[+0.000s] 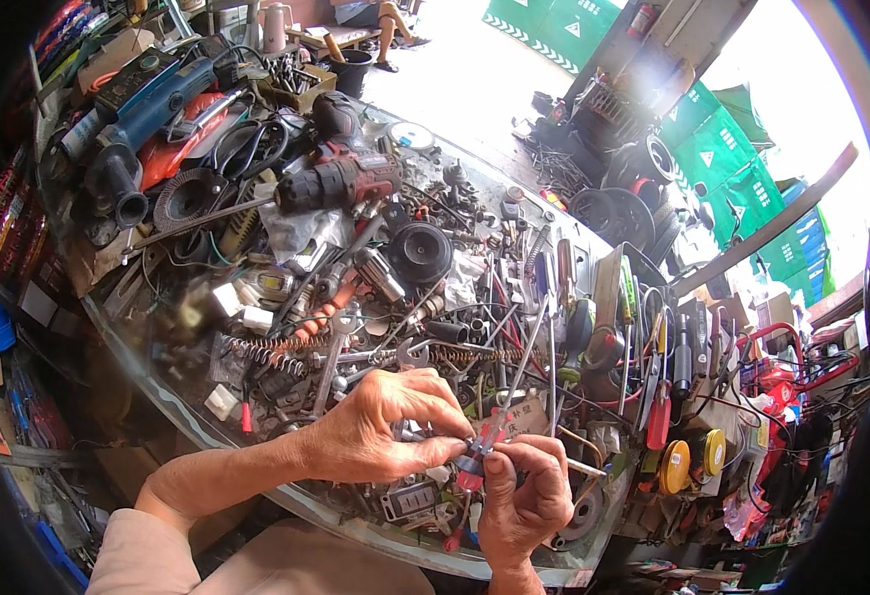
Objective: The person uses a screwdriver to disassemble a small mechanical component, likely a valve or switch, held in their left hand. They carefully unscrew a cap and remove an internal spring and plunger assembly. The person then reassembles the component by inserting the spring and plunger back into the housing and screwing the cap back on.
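In front of me, over the cluttered glass-topped counter, both of my hands come together at a screwdriver (493,428) with a red, clear and dark handle. Its shaft points away from me and to the right. My right hand (529,491) is closed, thumb and forefinger pinched at the side of the handle. From the left, my left hand (395,426) reaches across with thumb and forefinger pressed together beside the same handle. Something small and dark shows at those fingertips, too small to name. Beneath my hands lie loose metal parts and a dark rectangular piece (412,501).
A red and black cordless drill (341,180), a blue angle grinder (162,99), a black round disc (420,252) and coil springs (266,355) crowd the counter. Upright pliers and screwdrivers (659,416) stand at right, near yellow tape rolls (675,466). A person's legs (392,30) show far off.
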Demonstrator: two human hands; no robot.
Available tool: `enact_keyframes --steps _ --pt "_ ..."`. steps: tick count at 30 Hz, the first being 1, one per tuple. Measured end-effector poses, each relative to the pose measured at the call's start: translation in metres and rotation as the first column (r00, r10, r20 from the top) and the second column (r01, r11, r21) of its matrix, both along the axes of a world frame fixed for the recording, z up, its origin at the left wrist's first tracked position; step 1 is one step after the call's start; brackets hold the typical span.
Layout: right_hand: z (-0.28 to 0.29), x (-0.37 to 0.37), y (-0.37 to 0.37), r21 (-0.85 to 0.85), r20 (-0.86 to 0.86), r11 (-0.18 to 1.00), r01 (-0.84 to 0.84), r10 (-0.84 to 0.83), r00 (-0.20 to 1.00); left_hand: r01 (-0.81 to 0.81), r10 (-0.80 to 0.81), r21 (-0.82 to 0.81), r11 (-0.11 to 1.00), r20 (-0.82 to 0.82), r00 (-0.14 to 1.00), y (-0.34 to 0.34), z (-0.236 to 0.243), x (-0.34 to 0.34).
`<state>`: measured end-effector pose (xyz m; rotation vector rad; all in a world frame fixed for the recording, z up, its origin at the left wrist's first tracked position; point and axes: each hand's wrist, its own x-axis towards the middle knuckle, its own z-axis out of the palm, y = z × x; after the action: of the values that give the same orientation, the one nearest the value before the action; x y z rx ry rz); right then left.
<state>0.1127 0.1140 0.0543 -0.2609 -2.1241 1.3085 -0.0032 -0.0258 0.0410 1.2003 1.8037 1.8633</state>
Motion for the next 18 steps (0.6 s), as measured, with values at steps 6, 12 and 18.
enact_keyframes --steps 6,12,18 --pt "-0.0017 -0.0008 -0.0012 -0.046 -0.037 0.999 0.016 -0.018 0.999 -0.009 0.009 0.023 1.0 -0.003 1.0 0.0001 -0.0004 0.0009" --pt "-0.0019 -0.0007 -0.0011 -0.028 -0.026 0.999 0.015 -0.016 1.0 -0.031 0.032 0.035 0.999 -0.041 0.999 0.0002 -0.0011 0.0007" --pt "-0.0007 -0.0007 0.0009 -0.004 -0.016 1.0 0.007 -0.007 1.0 0.0 0.0 0.022 1.0 -0.02 1.0 0.0007 -0.002 -0.0009"
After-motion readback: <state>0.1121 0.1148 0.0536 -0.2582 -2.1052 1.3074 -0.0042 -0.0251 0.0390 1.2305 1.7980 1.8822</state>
